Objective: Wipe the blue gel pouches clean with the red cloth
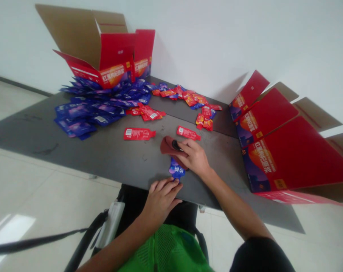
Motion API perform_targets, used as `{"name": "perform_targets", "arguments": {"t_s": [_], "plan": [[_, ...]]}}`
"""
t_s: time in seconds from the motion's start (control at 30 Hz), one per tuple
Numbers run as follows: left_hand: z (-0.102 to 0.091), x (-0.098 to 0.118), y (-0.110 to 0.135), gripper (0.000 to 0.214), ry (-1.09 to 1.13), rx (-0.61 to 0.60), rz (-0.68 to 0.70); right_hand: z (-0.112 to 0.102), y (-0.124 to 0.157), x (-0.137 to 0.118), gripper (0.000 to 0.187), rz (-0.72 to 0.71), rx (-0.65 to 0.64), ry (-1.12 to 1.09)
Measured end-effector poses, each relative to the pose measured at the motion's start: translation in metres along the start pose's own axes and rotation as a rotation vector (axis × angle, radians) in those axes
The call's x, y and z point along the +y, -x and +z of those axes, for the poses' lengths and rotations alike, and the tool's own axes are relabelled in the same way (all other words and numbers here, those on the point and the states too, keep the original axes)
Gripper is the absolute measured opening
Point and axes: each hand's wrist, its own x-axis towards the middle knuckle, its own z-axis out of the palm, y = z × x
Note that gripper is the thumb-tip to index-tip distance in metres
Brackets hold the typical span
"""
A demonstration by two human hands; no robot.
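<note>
- A white wall [216,37] rose behind a dark grey table top [75,151], which stood on a pale tiled floor [46,196].
- An open red cardboard carton [111,53], with bare brown inner flaps, stood at the far left of the table top.
- Three flattened red printed cartons [290,155] lay overlapping at the right end, with brown flaps extending outward.
- A green mesh garment [165,249] showed in the lower foreground, on the person's body.
- A heap of blue foil sachets [97,107] lay in front of the open carton, spreading toward the near left.
- A loose scatter of red foil sachets [185,98] lay along the far edge, to the right of that heap.
- The right hand [194,158] lay at mid-table, its fingers curled and clamped on a maroon fabric piece [168,146].
- A small black object [176,145] showed just under the right hand's fingers, partly hidden; its kind could not be told.
- The left hand [161,200] lay at the near table edge, fingers together, apart from the right hand.
- A single blue foil sachet [175,170] lay upright between both hands, its upper end under the fabric and its lower end touching the left fingertips [175,182]. Whether it was pinched could not be told.
- Two single red foil sachets [139,133] [188,133] lay flat just beyond the fabric, well apart from each other.
</note>
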Motion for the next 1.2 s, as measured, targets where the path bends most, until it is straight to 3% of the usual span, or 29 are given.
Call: {"name": "perform_targets", "arguments": {"t_s": [0.1, 0.17, 0.3, 0.43, 0.57, 0.67, 0.77, 0.87, 1.0, 1.13, 1.2], "plan": [[0.000, 0.000, 0.000, 0.041, -0.011, -0.026, -0.014, 0.002, 0.030, -0.027, 0.033, -0.103, -0.109, -0.051], [-0.001, 0.001, 0.000, 0.040, -0.018, -0.031, -0.011, 0.011, 0.038, -0.028, 0.030, -0.123, -0.136, -0.081], [-0.002, 0.001, 0.000, 0.043, -0.018, 0.000, 0.015, 0.024, 0.011, 0.011, 0.034, -0.020, -0.067, -0.051], [-0.002, 0.001, 0.000, 0.043, -0.020, 0.001, 0.002, 0.012, -0.018, 0.034, 0.034, 0.025, -0.055, 0.072], [-0.002, 0.001, 0.000, 0.045, -0.019, -0.005, 0.005, -0.002, 0.005, 0.002, 0.035, -0.001, 0.029, 0.005], [-0.004, 0.001, 0.000, 0.042, -0.031, -0.012, 0.001, 0.003, 0.032, -0.023, 0.032, -0.123, -0.095, -0.040], [-0.006, 0.001, -0.001, 0.039, -0.041, -0.016, 0.016, 0.016, 0.033, -0.016, 0.031, -0.124, -0.128, -0.064], [-0.006, 0.001, -0.001, 0.040, -0.040, -0.005, 0.040, 0.021, 0.010, 0.014, 0.033, -0.040, -0.077, 0.027], [-0.011, 0.001, -0.002, 0.042, -0.029, 0.004, 0.036, 0.007, -0.013, 0.046, 0.033, 0.024, 0.027, 0.142], [-0.023, 0.001, -0.012, 0.035, -0.016, -0.027, 0.058, -0.007, -0.001, 0.055, 0.030, 0.163, 0.342, 0.037], [-0.027, 0.002, -0.023, 0.034, -0.038, 0.002, 0.031, -0.012, 0.009, 0.059, 0.028, 0.197, 0.429, 0.000]]}}
